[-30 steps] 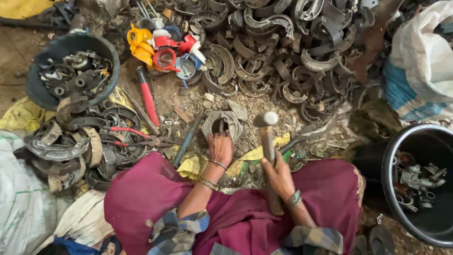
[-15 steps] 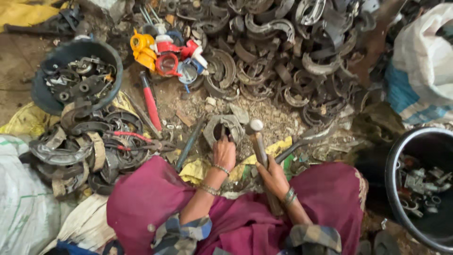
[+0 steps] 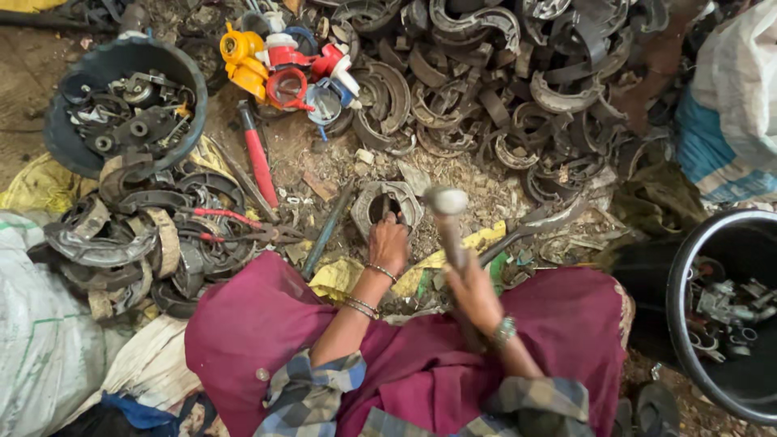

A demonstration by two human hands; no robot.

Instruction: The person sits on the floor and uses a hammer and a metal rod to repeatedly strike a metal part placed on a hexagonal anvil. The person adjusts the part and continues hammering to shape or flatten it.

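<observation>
left hand (image 3: 389, 243) holds brake shoe (image 3: 386, 205) on the ground | right hand (image 3: 473, 293) grips hammer (image 3: 447, 224), its head just right of the brake shoe | red-handled tool (image 3: 257, 158) lies left of the brake shoe

We've got one head cam only, looking steeply down, fairly near. Left hand (image 3: 388, 243) and right hand (image 3: 476, 293) sit centre frame; floor (image 3: 477, 190) beyond the fingers fills the top.
</observation>
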